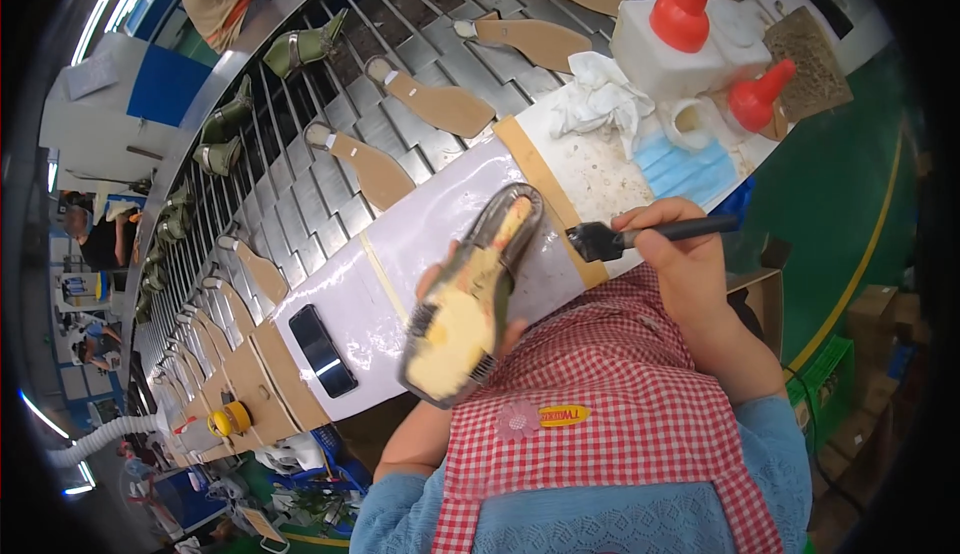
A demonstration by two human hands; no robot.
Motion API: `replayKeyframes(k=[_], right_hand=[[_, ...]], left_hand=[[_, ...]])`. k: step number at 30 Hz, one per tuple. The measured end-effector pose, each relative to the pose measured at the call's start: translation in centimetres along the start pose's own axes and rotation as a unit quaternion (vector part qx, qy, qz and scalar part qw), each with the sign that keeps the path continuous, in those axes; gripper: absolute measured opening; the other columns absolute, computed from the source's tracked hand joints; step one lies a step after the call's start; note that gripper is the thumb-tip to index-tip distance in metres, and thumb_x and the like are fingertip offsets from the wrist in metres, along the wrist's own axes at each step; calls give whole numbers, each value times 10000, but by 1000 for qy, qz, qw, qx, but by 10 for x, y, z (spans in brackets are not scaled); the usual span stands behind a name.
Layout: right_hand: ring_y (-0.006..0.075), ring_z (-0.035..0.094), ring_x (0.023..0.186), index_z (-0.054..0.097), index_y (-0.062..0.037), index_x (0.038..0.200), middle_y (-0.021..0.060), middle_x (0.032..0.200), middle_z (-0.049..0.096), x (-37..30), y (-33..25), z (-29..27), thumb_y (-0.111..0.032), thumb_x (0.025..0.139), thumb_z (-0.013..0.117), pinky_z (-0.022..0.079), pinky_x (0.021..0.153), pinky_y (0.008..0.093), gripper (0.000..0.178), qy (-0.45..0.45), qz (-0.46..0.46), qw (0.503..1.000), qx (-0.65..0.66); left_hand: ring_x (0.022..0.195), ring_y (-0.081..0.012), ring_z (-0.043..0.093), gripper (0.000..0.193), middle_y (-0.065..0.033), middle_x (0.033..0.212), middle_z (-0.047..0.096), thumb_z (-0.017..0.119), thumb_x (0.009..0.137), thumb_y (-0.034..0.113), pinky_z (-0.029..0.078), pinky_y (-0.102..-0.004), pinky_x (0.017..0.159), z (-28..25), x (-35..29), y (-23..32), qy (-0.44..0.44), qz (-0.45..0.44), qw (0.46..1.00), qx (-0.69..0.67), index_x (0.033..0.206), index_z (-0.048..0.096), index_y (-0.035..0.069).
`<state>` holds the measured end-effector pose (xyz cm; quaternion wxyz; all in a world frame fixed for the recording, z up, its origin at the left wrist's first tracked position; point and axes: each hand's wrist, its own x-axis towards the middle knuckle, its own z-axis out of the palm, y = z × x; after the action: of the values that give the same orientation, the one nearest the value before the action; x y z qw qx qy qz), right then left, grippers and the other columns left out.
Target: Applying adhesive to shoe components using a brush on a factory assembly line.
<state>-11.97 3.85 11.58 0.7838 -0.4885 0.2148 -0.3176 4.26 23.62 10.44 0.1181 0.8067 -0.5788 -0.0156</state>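
Observation:
A green shoe (pixel 455 339) is held bottom-up above a white work board (pixel 450 194), its underside showing a pale yellow filling and a dark rim. My left hand (pixel 514 336) grips it from beneath, most of the palm hidden by the shoe. In my right hand (pixel 685 264) is a brush with a black handle (pixel 675 231). Its dark, clumped head (pixel 597 242) points left toward the shoe, a short distance apart from it. Beyond the shoe, a tan strip (pixel 530 164) crosses the board.
A white bottle (pixel 645 44) with a red nozzle, a small open pot (pixel 690 122), crumpled white cloth (pixel 600 99) and a blue mask (pixel 685 166) lie at the right. A phone (pixel 322 352) is at the left. Tan soles (pixel 437 102) and green shoes (pixel 303 46) line the conveyor.

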Motion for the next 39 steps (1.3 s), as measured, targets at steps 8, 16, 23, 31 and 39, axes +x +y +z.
replayKeyframes(k=[8, 16, 23, 31, 39], right_hand=[[105, 577, 889, 595, -6, 971, 86, 1002, 638, 8, 34, 19, -28, 836, 649, 460, 794, 240, 147, -63, 109, 990, -61], [78, 568, 834, 611, -16, 952, 48, 933, 643, 16, 46, 30, -32, 823, 670, 459, 720, 217, 142, -53, 123, 988, -78], [163, 600, 779, 622, -22, 851, 65, 831, 632, 17, 39, 34, -42, 778, 712, 465, 689, 276, 117, -47, -170, 924, -340], [147, 597, 789, 623, -26, 857, 63, 838, 626, 11, 32, 43, -44, 768, 726, 465, 691, 274, 138, -113, -28, 971, -207], [111, 586, 871, 605, -7, 960, 83, 965, 639, 18, 10, 38, 3, 814, 667, 472, 762, 234, 158, -81, 53, 994, -41]], left_hand=[[1251, -264, 417, 1000, -169, 1346, 406, 866, 625, 236, 325, -375, 1065, 34, -21, 7, 60, -143, 854, -497, 1355, 219, 9], [1200, -224, 460, 1004, -149, 1314, 428, 874, 596, 178, 385, -341, 1010, 41, -30, 4, 97, -136, 871, -463, 1350, 231, 11], [1147, -215, 491, 1010, -134, 1288, 447, 874, 591, 193, 374, -331, 1011, 50, -36, -2, 122, -136, 861, -475, 1346, 236, -12], [1346, -386, 274, 1062, -124, 1282, 265, 856, 653, 257, 299, -453, 1105, 46, -36, -5, 74, -117, 874, -465, 1404, 121, 105], [1239, -275, 448, 578, -117, 1314, 492, 575, 883, 395, 354, -436, 1049, 22, -8, -39, 169, -87, 858, -477, 1326, 431, 52]])
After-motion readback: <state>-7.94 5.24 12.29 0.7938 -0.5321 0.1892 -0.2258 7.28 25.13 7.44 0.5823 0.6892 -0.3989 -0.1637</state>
